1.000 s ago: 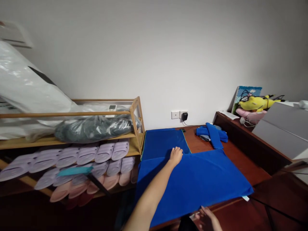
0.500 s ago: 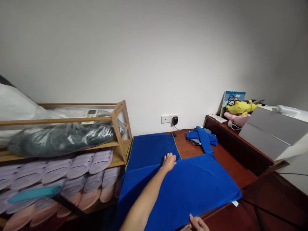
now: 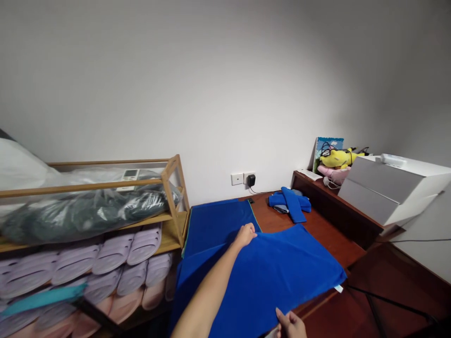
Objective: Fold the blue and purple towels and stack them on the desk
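Observation:
A bright blue cloth (image 3: 275, 267) lies spread over the table, with a small white tag at its right corner. My left hand (image 3: 246, 234) pinches the cloth's far edge, and small folds run from the fingers. At the near edge, my right hand (image 3: 289, 324) has thumb and fingers closed on the same cloth. Beneath the far edge lies a darker blue cloth (image 3: 218, 223) with a green border. Folded blue cloths (image 3: 292, 203) lie crossed over each other further right.
Left stands a wooden rack (image 3: 174, 202) with wrapped bundles and slippers (image 3: 146, 244). White drawers (image 3: 380, 183) and a yellow plush toy (image 3: 338, 158) are on a raised ledge at right. A black plug (image 3: 251, 180) is in the wall socket.
My left hand has closed on the far edge of the cloth and lifted it slightly, wrinkling it. The view has shifted a little, so the surroundings sit lower.

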`<control>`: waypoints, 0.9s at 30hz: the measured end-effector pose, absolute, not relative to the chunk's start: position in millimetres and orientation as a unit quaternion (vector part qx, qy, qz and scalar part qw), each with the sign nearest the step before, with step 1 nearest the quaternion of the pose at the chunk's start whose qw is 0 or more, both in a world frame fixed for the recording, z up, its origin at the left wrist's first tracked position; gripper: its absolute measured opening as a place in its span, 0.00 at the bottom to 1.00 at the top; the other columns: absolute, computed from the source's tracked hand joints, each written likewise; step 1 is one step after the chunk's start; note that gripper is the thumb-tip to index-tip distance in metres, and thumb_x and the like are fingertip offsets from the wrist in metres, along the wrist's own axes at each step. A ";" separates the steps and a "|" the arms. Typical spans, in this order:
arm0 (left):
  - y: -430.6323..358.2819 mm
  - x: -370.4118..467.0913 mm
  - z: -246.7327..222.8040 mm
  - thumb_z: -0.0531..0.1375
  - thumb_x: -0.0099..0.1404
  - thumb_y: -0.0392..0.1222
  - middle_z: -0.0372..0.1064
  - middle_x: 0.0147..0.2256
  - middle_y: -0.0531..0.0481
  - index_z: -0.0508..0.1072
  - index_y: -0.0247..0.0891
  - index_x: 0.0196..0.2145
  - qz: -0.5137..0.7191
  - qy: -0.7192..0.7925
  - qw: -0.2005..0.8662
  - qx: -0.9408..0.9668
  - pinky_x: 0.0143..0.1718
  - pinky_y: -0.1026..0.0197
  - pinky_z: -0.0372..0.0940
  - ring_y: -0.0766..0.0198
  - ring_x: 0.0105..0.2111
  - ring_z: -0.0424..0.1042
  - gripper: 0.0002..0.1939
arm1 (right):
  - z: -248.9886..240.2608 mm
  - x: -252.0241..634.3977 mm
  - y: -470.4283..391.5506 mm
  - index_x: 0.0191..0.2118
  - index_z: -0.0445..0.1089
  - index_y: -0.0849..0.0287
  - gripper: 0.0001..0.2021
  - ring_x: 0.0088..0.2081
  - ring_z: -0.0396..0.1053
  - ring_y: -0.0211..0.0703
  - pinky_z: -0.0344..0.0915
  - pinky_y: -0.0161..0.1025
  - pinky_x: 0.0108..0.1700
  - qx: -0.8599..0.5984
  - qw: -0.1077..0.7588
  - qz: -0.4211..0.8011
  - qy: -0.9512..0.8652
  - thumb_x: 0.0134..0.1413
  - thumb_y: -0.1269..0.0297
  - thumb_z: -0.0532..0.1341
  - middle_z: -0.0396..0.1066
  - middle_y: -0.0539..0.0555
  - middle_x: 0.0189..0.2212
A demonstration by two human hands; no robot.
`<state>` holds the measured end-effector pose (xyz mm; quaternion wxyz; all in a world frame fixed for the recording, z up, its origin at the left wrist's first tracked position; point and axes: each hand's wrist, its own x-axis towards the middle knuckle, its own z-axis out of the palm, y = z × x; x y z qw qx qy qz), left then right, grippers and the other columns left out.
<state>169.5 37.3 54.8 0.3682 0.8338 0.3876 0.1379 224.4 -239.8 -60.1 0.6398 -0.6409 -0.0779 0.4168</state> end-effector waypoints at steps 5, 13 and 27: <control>22.8 156.0 89.2 0.60 0.62 0.45 0.73 0.34 0.51 0.72 0.36 0.41 0.176 0.330 0.425 0.824 0.40 0.55 0.66 0.62 0.34 0.72 0.12 | -43.1 253.1 -268.8 0.19 0.65 0.54 0.21 0.16 0.62 0.38 0.58 0.35 0.21 -0.612 0.679 0.403 -0.034 0.18 0.47 0.71 0.62 0.43 0.11; -23.2 128.3 137.2 0.64 0.49 0.46 0.77 0.30 0.47 0.78 0.34 0.34 0.230 0.258 0.558 0.755 0.37 0.59 0.65 0.57 0.33 0.74 0.16 | 37.1 346.9 -325.3 0.31 0.72 0.51 0.16 0.24 0.66 0.40 0.63 0.35 0.27 -0.583 0.735 0.321 -0.126 0.30 0.55 0.70 0.69 0.45 0.21; -75.1 10.3 248.4 0.68 0.48 0.49 0.77 0.30 0.47 0.77 0.35 0.35 0.370 0.252 0.539 0.714 0.40 0.59 0.66 0.58 0.34 0.75 0.18 | 189.0 348.2 -289.5 0.34 0.76 0.58 0.16 0.28 0.68 0.38 0.63 0.34 0.33 -0.556 0.641 0.428 -0.312 0.46 0.50 0.63 0.74 0.52 0.26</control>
